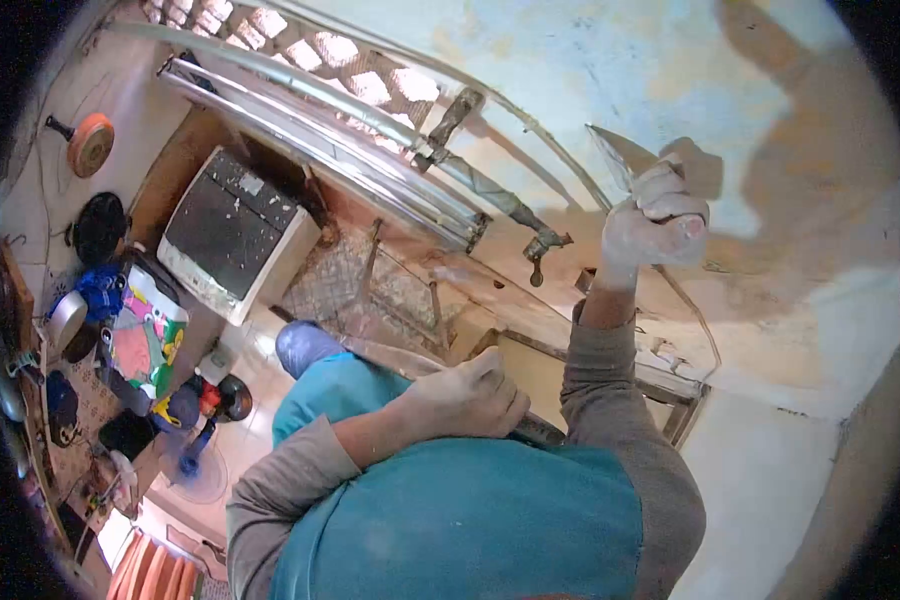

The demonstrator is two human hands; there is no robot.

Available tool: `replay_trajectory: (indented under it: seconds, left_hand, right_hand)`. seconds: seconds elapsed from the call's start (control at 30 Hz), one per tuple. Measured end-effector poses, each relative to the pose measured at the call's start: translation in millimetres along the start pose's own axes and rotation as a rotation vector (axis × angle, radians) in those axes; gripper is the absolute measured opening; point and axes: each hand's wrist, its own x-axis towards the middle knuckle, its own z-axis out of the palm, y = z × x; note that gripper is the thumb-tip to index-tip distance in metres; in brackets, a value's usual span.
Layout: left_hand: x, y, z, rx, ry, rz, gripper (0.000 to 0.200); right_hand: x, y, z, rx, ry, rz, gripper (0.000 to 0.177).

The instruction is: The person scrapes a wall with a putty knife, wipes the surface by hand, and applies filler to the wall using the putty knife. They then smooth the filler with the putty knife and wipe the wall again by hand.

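Note:
My right hand (660,218) is raised against the patchy wall (670,70), its fingers wrapped round a putty knife. The knife's thin, pointed-looking blade (615,152) sticks out toward the upper left beside the wall. Whitish dust covers this hand. Held close to my chest, my left hand (465,400) is closed on a long flat board (390,358), seen nearly edge-on. Its far end (542,430) shows dark beyond my fingers. A tap (540,245) on a pipe stands out left of my right hand.
Pipes (300,85) run along the wall below a lattice opening (360,85). A white appliance with a dark, speckled top (235,220) stands in the corner. Pots, bags and cloths crowd a counter with a patterned bag (145,340) at left. An orange-backed pan (90,145) hangs there.

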Motion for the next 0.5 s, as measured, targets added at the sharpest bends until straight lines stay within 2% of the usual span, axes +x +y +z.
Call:
replay_trajectory:
  seconds: [0.07, 0.13, 0.2, 0.27, 0.33, 0.4, 0.43, 0.47, 0.5]
  left_hand:
    - [-0.4, 3.0, 5.0, -0.012, 0.005, -0.004, 0.011]
    - [-3.1, 7.4, 3.9, -0.055, -0.004, -0.025, 0.012]
    - [1.2, -0.8, -0.3, 0.02, 0.04, 0.002, 0.013]
    - [-0.2, 2.2, 1.4, -0.019, 0.028, 0.001, 0.014]
    - [-2.5, 3.1, 1.7, -0.074, 0.003, -0.02, 0.015]
    - [-0.2, -1.1, -0.4, 0.025, 0.026, 0.01, 0.014]
    - [-3.3, 2.8, 2.9, 0.03, -0.044, 0.032, 0.013]
    - [-0.2, -6.8, 4.8, 0.06, -0.039, 0.016, 0.013]
    - [1.0, -8.6, 5.6, 0.051, -0.011, 0.015, 0.014]
  right_hand:
    - [0.2, 9.5, -7.9, 0.085, -0.029, -0.01, 0.049]
    - [-4.6, 10.7, -5.0, 0.145, 0.04, -0.058, 0.046]
    - [1.3, -2.3, 2.4, 0.021, 0.038, -0.092, 0.047]
    - [7.9, -7.0, -5.9, 0.131, -0.044, -0.098, 0.046]
    - [-7.5, 8.7, -13.1, 0.207, -0.11, -0.004, 0.045]
    - [-36.3, 36.3, -9.9, -0.333, 0.096, 0.069, 0.046]
    - [-38.7, 43.2, -25.9, 0.215, 0.276, 0.327, 0.042]
    - [-22.6, 36.1, -9.9, 0.246, 0.267, 0.316, 0.042]
    - [-8.5, 23.5, -0.7, 0.205, 0.135, 0.145, 0.043]
